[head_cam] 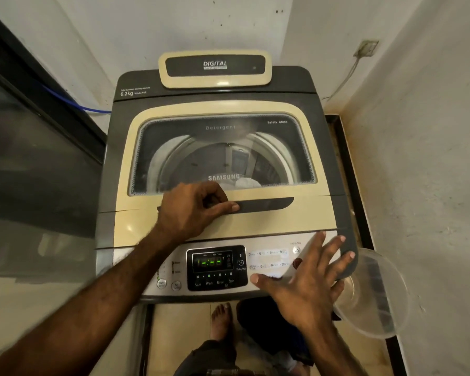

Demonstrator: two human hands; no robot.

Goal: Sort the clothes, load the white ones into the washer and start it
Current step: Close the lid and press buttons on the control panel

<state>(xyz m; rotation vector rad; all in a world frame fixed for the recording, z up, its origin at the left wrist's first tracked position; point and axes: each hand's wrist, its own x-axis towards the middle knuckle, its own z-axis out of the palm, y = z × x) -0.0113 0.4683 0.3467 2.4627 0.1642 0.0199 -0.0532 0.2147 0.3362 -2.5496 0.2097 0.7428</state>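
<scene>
The dark handle (263,205) of the cream washer lid (217,221) is gripped by the left hand (193,210). The right hand (307,280) is spread flat, holding nothing, over the silver button panel (272,259).

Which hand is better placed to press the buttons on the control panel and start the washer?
The right hand. It hovers open over the control panel, beside the lit display. The left hand is further back, fingers curled at the dark lid handle.
</scene>
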